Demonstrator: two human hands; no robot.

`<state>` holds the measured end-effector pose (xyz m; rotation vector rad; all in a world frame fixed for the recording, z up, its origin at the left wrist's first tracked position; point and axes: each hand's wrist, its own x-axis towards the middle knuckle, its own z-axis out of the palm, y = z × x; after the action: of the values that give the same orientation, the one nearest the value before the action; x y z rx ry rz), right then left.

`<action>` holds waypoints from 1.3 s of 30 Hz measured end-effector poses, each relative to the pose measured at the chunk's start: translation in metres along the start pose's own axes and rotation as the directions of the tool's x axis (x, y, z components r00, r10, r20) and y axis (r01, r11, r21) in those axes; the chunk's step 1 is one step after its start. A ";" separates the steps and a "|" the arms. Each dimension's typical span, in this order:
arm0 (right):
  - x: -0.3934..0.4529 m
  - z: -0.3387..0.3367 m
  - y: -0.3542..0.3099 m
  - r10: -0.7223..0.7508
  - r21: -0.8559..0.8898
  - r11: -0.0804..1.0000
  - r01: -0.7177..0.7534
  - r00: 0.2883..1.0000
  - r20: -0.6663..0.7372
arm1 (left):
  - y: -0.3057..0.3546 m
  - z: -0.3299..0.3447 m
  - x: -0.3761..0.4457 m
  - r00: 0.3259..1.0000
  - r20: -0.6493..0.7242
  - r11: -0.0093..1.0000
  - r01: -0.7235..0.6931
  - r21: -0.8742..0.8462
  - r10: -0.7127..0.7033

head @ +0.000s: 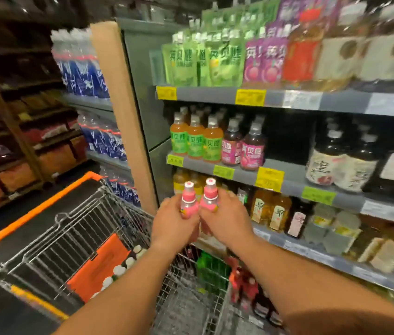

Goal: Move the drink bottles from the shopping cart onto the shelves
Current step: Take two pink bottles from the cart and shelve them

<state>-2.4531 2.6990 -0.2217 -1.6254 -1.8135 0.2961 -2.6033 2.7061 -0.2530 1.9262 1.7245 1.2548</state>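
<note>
My left hand (175,223) grips a small pink drink bottle (188,200) with a pink and white cap. Right beside it, my right hand (227,218) grips a second pink bottle (210,193) of the same kind. Both bottles are upright and side by side, held above the wire shopping cart (89,228) and in front of the shelves. More bottles with white caps (119,270) lie in the cart beneath my left arm. The middle shelf (295,175) carries orange and pink-labelled bottles (251,146), with a dark gap to their right.
The upper shelf (215,94) holds green and purple drink pouches and large bottles. The lower shelf (312,252) has tea bottles and jars. Blue-labelled water bottles (82,68) stand on shelves to the left, past a tan upright panel (118,112). The cart has orange trim.
</note>
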 end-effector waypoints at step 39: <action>-0.446 -0.540 0.248 0.485 0.042 0.592 -0.804 0.314 -0.816 | 0.599 0.256 -0.287 0.478 0.426 0.630 -0.447 -0.635 0.768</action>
<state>-1.9291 2.1839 -0.1085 -2.2551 -0.4404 -0.4228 -1.9877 2.3789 -0.1084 2.3543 0.2765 0.8045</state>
